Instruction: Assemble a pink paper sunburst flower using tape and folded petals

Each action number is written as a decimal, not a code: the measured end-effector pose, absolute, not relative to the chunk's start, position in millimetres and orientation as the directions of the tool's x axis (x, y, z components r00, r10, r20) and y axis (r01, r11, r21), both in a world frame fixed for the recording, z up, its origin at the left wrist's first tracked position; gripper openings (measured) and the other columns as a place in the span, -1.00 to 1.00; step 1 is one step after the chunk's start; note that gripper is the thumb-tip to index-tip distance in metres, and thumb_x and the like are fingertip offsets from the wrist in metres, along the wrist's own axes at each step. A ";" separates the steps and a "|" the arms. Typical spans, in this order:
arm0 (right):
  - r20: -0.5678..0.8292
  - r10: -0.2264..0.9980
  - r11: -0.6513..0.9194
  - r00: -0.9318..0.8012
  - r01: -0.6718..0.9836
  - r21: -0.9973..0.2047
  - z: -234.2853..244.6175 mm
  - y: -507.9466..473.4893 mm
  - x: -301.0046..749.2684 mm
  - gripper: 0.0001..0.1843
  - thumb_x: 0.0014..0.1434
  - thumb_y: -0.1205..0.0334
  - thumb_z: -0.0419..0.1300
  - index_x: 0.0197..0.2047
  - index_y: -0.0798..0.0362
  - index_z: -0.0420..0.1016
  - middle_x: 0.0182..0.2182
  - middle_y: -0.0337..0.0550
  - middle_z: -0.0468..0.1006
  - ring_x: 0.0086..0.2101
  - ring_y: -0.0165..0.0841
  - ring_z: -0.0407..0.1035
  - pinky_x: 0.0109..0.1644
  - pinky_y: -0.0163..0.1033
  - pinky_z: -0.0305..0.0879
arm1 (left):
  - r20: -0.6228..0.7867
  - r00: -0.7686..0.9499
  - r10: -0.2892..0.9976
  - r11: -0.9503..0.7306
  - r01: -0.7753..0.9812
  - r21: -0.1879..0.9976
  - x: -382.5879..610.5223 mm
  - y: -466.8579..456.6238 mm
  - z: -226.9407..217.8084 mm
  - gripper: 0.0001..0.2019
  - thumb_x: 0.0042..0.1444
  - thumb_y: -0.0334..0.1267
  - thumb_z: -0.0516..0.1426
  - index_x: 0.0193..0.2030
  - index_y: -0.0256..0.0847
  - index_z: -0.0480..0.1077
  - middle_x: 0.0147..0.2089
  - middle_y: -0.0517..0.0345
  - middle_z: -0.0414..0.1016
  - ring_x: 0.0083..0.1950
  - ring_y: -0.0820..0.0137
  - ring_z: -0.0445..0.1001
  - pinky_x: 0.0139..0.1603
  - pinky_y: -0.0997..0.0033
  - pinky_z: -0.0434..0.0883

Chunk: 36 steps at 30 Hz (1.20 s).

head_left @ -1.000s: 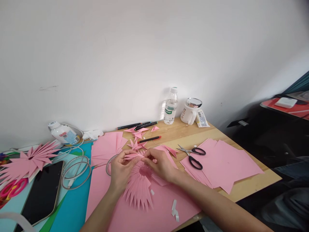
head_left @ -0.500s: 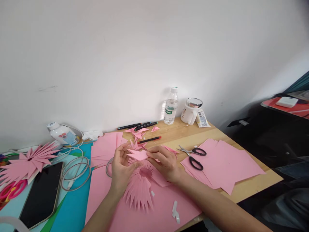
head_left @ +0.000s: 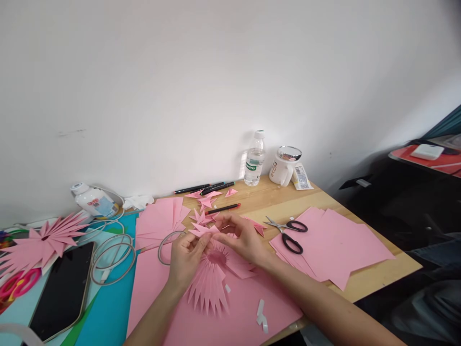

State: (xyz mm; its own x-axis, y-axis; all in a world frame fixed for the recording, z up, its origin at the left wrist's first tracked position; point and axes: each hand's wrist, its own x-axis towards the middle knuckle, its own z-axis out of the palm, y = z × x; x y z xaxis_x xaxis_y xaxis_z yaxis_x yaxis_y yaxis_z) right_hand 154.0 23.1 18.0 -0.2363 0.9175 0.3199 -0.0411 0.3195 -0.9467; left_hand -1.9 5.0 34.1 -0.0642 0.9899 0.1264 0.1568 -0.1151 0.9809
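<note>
Scissors [head_left: 285,226] lie right of the paper fan [head_left: 209,286]; bottle [head_left: 254,164] and mug [head_left: 279,170] stand behind, phone [head_left: 65,288] left

Craft desk [head_left: 288,202], seemingly in a home or dorm room
Plain wall [head_left: 180,86] behind the mug [head_left: 279,170]; bottle [head_left: 254,166] just left of the mug, pens [head_left: 218,188] farther left; scissors [head_left: 284,225] in front of it, paper fan [head_left: 209,290] in front and to its left; phone [head_left: 61,288] well off to its left; such personal belongings together suggest a private room; which kind, I cannot tell.
</note>
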 end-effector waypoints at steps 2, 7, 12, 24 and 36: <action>0.178 0.930 0.162 -0.322 -0.076 -0.984 21.4 24.0 154.7 -0.70 0.03 0.01 0.28 -0.35 0.08 0.40 -0.41 -0.22 0.45 -0.39 -0.42 0.36 -0.28 -0.28 0.32 | 0.124 -0.058 0.991 -0.114 0.157 0.981 -2.0 4.6 35.5 -0.69 -0.07 -0.12 0.22 -0.71 -0.21 0.36 -0.69 0.20 0.34 -0.64 0.48 0.26 -0.62 0.52 0.22; 0.045 0.902 -0.025 -0.429 -0.157 -0.987 20.4 24.5 155.3 -0.56 -0.13 -0.06 0.36 -0.53 0.08 0.26 -0.61 -0.36 0.33 -0.57 -0.52 0.20 -0.46 -0.36 0.14 | 0.111 0.004 0.994 -0.110 0.145 0.983 -7.0 4.9 30.2 -0.69 -0.10 -0.15 0.24 -0.71 -0.21 0.30 -0.70 0.24 0.28 -0.64 0.50 0.21 -0.62 0.52 0.18; 0.020 0.891 -0.060 -0.453 -0.161 -0.985 18.3 25.7 155.4 -0.54 -0.13 -0.10 0.35 -0.50 0.09 0.28 -0.58 -0.28 0.43 -0.54 -0.47 0.29 -0.43 -0.34 0.18 | 0.082 0.036 0.996 -0.085 0.125 0.988 -11.0 6.2 22.9 -0.64 -0.01 -0.11 0.20 -0.72 -0.22 0.32 -0.71 0.21 0.30 -0.65 0.50 0.22 -0.61 0.51 0.18; -0.033 0.728 -0.241 -0.684 -0.211 -0.947 18.6 26.6 152.1 -0.50 0.01 -0.20 0.21 -0.46 0.15 0.39 -0.59 -0.24 0.44 -0.62 -0.51 0.32 -0.52 -0.38 0.22 | 0.100 0.197 0.975 -0.077 -0.122 0.990 -3.0 4.4 34.8 -0.78 -0.14 -0.19 0.31 -0.33 -0.21 0.52 -0.41 0.07 0.50 -0.38 0.29 0.46 -0.32 0.27 0.42; 0.042 0.997 -0.052 0.071 0.941 -0.335 18.7 63.2 209.7 -0.91 0.06 0.28 0.19 -0.40 0.07 0.52 -0.39 -0.06 0.55 -0.32 -0.24 0.43 -0.33 -0.27 0.16 | 0.006 -0.432 0.902 -0.066 -0.123 0.990 -12.9 18.3 20.2 -0.72 -0.12 -0.07 0.27 -0.50 -0.26 0.37 -0.45 0.17 0.51 -0.49 0.48 0.42 -0.49 0.54 0.32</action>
